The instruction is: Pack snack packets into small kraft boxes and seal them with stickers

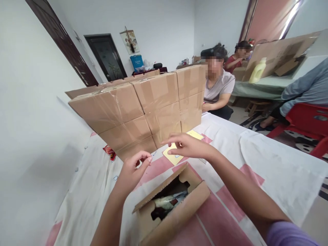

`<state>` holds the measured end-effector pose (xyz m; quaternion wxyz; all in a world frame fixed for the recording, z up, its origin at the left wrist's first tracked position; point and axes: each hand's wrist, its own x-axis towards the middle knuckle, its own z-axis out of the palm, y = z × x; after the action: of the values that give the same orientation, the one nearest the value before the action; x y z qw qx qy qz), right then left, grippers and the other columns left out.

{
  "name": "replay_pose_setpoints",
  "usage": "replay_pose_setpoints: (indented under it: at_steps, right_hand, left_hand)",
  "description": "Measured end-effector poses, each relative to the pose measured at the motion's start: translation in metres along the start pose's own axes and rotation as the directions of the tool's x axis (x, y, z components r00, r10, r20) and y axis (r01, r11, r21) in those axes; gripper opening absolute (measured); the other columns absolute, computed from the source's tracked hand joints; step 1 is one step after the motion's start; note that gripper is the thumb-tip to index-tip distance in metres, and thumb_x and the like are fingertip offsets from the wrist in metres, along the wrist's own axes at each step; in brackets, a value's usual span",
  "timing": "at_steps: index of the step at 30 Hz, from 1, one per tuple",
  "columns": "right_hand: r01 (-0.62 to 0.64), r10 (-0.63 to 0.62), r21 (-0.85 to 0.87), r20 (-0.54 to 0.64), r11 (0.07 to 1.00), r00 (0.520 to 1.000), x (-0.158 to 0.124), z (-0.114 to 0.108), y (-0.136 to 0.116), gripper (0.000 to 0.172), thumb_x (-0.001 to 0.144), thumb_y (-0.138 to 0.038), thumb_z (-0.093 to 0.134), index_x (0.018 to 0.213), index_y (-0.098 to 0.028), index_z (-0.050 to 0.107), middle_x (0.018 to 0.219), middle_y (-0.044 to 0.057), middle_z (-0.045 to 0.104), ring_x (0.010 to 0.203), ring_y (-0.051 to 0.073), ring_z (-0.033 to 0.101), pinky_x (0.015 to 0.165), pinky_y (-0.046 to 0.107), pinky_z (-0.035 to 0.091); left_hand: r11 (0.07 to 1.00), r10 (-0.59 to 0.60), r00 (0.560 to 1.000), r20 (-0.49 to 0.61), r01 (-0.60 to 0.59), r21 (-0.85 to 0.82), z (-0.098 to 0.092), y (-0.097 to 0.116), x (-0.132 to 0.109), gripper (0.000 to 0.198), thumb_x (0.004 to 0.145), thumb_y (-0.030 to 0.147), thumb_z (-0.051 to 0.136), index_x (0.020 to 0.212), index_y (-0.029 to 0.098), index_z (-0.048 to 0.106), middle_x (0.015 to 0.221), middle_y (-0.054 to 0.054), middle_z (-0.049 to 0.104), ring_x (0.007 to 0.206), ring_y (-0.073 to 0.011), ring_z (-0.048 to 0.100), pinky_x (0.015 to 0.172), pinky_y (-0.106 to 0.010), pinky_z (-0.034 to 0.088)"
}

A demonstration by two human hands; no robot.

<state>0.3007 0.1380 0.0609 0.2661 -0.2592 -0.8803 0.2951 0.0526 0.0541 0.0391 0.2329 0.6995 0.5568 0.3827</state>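
My left hand [133, 171] is raised beyond the left end of an open cardboard box [183, 210]. Its thumb and index fingertips come together, but whether anything is between them is too small to make out. Over a yellow sheet [171, 159] hovers my right hand [191, 146], thumb and fingers apart, holding nothing visible. A small bluish-white mark shows on the sheet below it. Inside the open box, partly shaded, lies a plastic-wrapped item [167, 202]. Another yellow sheet [196, 134] lies behind my right hand, partly hidden by it.
Taped cardboard boxes [161, 89] form a stacked wall across the far side of the cloth-covered table [258, 153]. A red wrapper [110, 152] lies at their left. One person [221, 83] sits beyond the stack; others sit farther right, near a red chair [304, 119].
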Motion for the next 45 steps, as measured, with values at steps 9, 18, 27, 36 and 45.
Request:
replay_pose_setpoints:
  at_steps: [9,18,27,36,45]
  right_hand:
    - [0.047,-0.115,-0.216,-0.311,0.975,0.944,-0.058,0.000,-0.055,0.018,0.098,-0.023,0.059,0.091,-0.019,0.075,0.085,0.002,0.065,0.071,0.012,0.059,0.066,0.024,0.042]
    - [-0.102,0.100,0.022,-0.499,0.994,0.861,-0.132,0.044,-0.044,0.017,0.097,-0.025,0.059,0.096,-0.022,0.076,0.083,0.003,0.076,0.062,0.013,0.063,0.052,0.025,0.044]
    - [0.157,-0.331,-0.335,-0.562,0.929,0.758,-0.112,0.072,-0.036,0.017,0.095,-0.013,0.059,0.102,-0.022,0.072,0.100,0.009,0.072,0.092,0.021,0.064,0.081,0.040,0.052]
    - [-0.270,0.082,-0.434,-0.405,0.860,0.911,-0.094,0.101,-0.027,0.020,0.096,-0.013,0.054,0.100,-0.018,0.073,0.121,0.014,0.066,0.117,0.030,0.058,0.091,0.042,0.053]
    - [-0.401,0.318,-0.412,-0.258,0.818,0.913,-0.091,0.098,-0.036,0.024,0.100,-0.009,0.046,0.104,-0.015,0.069,0.108,0.011,0.067,0.102,0.021,0.065,0.081,0.029,0.051]
  left_hand:
    - [0.949,0.029,0.991,0.130,-0.068,0.308,-0.001,0.052,-0.054,0.062,0.089,0.053,0.059,0.146,0.030,0.047,0.134,-0.007,0.066,0.122,-0.0294,0.061,0.098,-0.042,0.049]
    - [0.873,0.092,0.969,0.231,-0.190,0.448,0.032,0.032,-0.107,0.059,0.096,0.046,0.050,0.151,0.026,0.041,0.147,-0.010,0.057,0.132,-0.0309,0.057,0.106,-0.048,0.047]
    - [0.945,0.020,0.930,0.367,-0.138,0.298,0.028,0.027,-0.116,0.090,0.086,0.046,0.069,0.159,0.035,0.016,0.153,-0.008,0.051,0.138,-0.0296,0.052,0.106,-0.048,0.049]
    - [0.950,-0.051,0.968,0.247,-0.030,0.312,0.055,0.013,-0.123,0.067,0.098,0.043,0.047,0.157,0.026,0.021,0.161,-0.010,0.039,0.151,-0.0293,0.032,0.120,-0.056,0.032]
    - [0.971,-0.125,0.989,0.076,0.106,0.215,0.053,0.013,-0.103,0.030,0.091,0.039,0.059,0.118,0.028,0.062,0.135,-0.007,0.057,0.129,-0.0273,0.052,0.106,-0.049,0.044]
